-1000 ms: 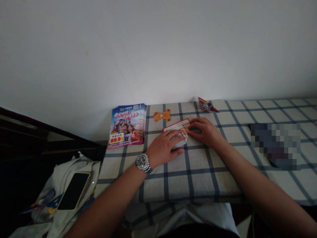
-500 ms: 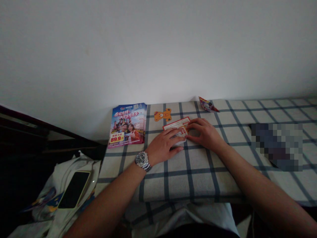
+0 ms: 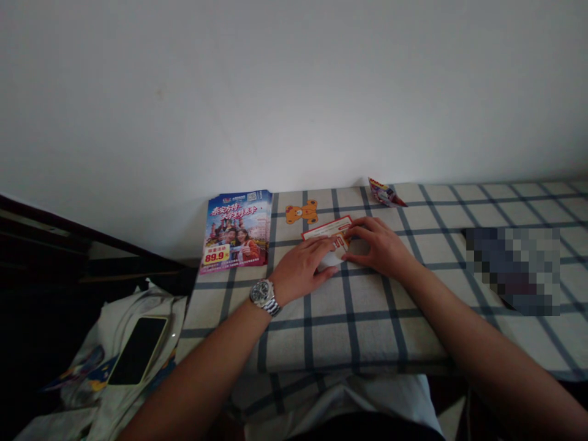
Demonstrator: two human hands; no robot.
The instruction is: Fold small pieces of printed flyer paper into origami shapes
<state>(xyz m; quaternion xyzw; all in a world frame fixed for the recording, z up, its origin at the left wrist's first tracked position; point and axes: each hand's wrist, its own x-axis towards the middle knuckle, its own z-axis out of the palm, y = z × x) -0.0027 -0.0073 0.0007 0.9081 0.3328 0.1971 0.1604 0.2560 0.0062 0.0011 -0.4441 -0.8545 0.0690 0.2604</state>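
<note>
A folded paper flyer (image 3: 328, 228), white with a red edge and printed panels, lies on the checked cloth between my hands. My left hand (image 3: 304, 266), with a metal watch (image 3: 264, 296) at its wrist, grips the flyer from its left side, fingers over the print and thumb near the lower edge. At the flyer's right side, my right hand (image 3: 376, 245) has its fingers bent and pinched on the paper. The fingers cover part of the flyer, so its full shape is hidden.
A stack of colourful flyers (image 3: 239, 229) lies left. Behind my hands are a bear-shaped sticker or cutout (image 3: 302, 212) and a small folded paper piece (image 3: 386, 193) near the wall. A dark, partly pixelated object (image 3: 500, 269) lies right. A phone (image 3: 138, 351) rests on a white bag lower left.
The fingers of my left hand have drawn back and bent, and more of the flyer's white lower part shows. My right hand has barely moved.
</note>
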